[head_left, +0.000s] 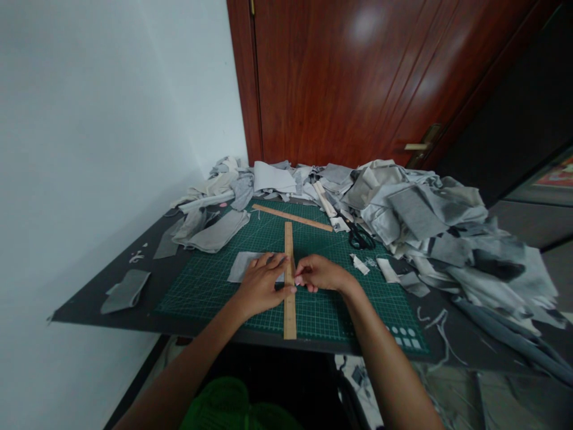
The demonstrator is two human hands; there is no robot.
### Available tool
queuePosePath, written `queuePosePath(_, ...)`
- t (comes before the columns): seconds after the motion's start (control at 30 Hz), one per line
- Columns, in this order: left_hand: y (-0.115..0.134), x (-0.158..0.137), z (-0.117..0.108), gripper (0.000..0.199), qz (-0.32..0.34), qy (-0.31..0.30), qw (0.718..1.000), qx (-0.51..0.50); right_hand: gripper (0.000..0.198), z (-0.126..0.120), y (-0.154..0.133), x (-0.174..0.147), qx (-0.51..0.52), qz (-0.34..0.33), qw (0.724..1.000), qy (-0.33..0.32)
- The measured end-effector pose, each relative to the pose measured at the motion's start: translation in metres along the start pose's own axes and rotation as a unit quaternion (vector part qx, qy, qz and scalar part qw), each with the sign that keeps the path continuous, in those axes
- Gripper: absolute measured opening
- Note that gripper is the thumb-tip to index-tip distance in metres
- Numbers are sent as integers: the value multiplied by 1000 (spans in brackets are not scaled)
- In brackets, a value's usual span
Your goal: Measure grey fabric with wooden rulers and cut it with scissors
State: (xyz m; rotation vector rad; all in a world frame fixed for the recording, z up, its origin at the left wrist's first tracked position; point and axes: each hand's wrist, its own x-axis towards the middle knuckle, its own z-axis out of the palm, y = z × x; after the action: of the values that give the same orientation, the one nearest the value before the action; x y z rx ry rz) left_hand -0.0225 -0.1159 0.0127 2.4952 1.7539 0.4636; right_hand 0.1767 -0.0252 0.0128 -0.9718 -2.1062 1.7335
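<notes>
A wooden ruler (289,310) lies upright in view across a small light grey piece of cloth (240,264) on the green cutting mat (201,286). My left hand (263,282) rests flat with fingers spread, over the cloth and against the ruler, its thumb and fingertips on the wood. Close to the ruler's right edge, my right hand (319,273) is closed in a pinch. A small pale tip shows at its fingers, too small to name. Part of the cloth is hidden under my left hand and the ruler.
A second wooden ruler (293,217) lies slanted farther back. Black-handled scissors (360,237) lie right of it. Heaped grey and white fabric scraps (416,209) line the back and right. Folded grey cloth (128,291) lies left, near the table edge (188,325).
</notes>
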Motion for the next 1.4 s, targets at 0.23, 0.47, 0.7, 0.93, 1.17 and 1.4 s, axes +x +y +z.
queuePosePath(0.23, 0, 0, 0, 60, -1, -6, 1000, 8, 4, -4, 0, -5, 36, 19, 999, -26)
queuePosePath(0.47, -2, 0, 2, 57, 6, 3, 1000, 2, 5, -5, 5, 8, 53, 24, 996, 68)
queuePosePath(0.7, -2, 0, 2, 54, 8, 6, 1000, 8, 6, 1, 7, 11, 35, 15, 996, 75)
queuePosePath(0.93, -2, -1, 2, 60, 6, 9, 1000, 10, 4, -2, 2, 1, 42, 33, 998, 13)
queuePosePath(1.17, -1, 0, 2, 59, 2, 3, 1000, 16, 9, -3, 5, 10, 71, 48, 994, 67)
queuePosePath(1.4, 0, 0, 0, 59, 4, 4, 1000, 15, 9, 2, 5, 12, 68, 32, 993, 86)
